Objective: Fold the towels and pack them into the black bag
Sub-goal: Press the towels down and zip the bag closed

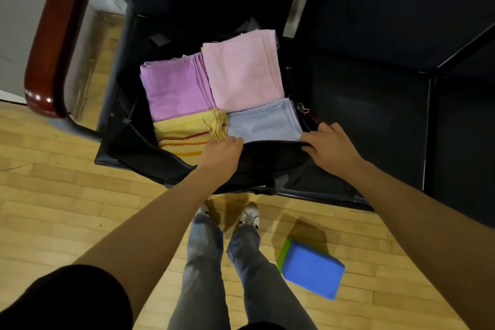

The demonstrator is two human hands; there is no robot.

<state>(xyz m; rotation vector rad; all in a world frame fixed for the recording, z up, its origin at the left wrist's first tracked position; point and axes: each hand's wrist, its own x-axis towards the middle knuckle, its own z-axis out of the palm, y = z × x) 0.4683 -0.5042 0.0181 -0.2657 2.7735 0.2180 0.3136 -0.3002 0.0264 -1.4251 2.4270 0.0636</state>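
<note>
Black bag [139, 142]: open on dark seat, four folded towels inside.
- Purple towel [174, 91], 10 o'clock; pink towel [242, 72], 1 o'clock, standing highest.
- Yellow striped towel [184, 134], 8 o'clock; pale blue towel [265, 122], 5 o'clock.
- Left hand [223, 150]: fingers curled over near bag rim, beside yellow towel.
- Right hand [330, 147]: gripping rim at 4 o'clock.

Risk, judged: pulling rim across may snag yellow folds, rumple blue towel; raised pink stack may block closure.
</note>
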